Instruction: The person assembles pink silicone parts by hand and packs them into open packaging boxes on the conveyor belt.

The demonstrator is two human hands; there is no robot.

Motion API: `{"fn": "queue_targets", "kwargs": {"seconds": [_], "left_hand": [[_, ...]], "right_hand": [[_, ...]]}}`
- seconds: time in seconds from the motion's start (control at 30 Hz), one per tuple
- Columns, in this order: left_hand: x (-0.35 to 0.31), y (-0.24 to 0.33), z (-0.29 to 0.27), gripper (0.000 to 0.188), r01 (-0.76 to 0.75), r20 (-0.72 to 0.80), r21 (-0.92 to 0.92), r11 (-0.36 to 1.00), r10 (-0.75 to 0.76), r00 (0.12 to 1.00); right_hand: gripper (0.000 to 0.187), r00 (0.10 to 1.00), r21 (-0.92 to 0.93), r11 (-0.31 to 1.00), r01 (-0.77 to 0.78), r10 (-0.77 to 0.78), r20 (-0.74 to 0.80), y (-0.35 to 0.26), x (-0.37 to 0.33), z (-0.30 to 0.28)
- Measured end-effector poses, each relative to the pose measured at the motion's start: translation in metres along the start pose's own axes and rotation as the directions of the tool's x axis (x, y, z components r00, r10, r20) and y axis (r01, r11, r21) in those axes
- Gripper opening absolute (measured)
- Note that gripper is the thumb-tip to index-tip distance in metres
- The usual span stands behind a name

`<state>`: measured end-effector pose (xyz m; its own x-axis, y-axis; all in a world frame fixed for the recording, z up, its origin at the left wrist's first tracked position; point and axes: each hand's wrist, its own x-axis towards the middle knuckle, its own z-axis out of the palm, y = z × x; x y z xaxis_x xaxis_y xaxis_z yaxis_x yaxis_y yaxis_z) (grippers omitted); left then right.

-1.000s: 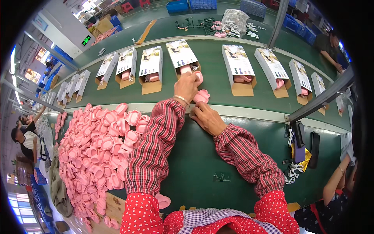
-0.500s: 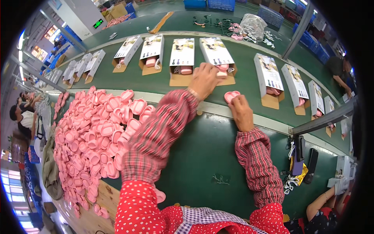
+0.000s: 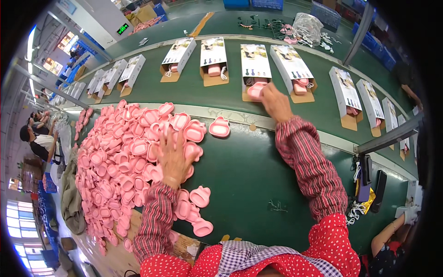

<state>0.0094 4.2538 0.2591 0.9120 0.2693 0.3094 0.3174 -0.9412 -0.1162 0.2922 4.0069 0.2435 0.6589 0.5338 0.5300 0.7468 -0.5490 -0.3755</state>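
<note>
My right hand (image 3: 277,105) grips a pink shallow bowl-shaped piece (image 3: 255,90) with a raised rim and puts its edge into the mouth of an open white box (image 3: 254,60). The piece covers part of what lies inside. My left hand (image 3: 172,154) rests with spread fingers on the right side of a big heap of pink pieces (image 3: 108,171); some fingertips are hidden among them. A single pink piece (image 3: 219,127) lies apart, right of the heap. The adjacent white box (image 3: 291,62) has its flap down, with pink parts and a white cable at its opening.
More open boxes (image 3: 214,55) stand in a row along the green conveyor (image 3: 152,87), beyond a pale rail (image 3: 230,113). A metal post (image 3: 387,136) rises at the right, near dark cases and cables (image 3: 364,184). Other people work at the far left and lower right.
My left hand has left the boxes and come down onto the heap. My right hand has moved forward to a box with a pink piece. The boxes appear farther right in the view.
</note>
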Motion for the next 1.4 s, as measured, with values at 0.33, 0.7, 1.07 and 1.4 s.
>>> {"fn": "queue_targets", "kwargs": {"seconds": [0.33,0.7,1.07,1.4], "left_hand": [[0.159,-0.044,0.066,0.065,-0.104,-0.236,-0.311,0.945,0.030,0.971],[0.080,-0.110,0.011,0.054,-0.235,-0.117,-0.125,0.964,0.221,0.968],[0.066,-0.228,0.050,0.073,-0.144,-0.123,0.066,0.987,0.152,0.981],[0.078,-0.284,0.059,0.069,-0.161,-0.162,-0.047,0.986,0.152,0.975]], "right_hand": [[0.009,0.988,-0.135,0.983,-0.125,0.110,-0.108,-0.022,0.044,0.010],[0.015,0.905,0.160,0.908,0.388,-0.408,0.123,-0.165,0.004,0.098],[0.015,0.977,-0.253,0.955,0.153,-0.108,0.182,-0.092,0.127,0.102],[0.027,0.962,-0.033,0.993,0.114,-0.102,0.252,-0.160,0.090,0.111]]}}
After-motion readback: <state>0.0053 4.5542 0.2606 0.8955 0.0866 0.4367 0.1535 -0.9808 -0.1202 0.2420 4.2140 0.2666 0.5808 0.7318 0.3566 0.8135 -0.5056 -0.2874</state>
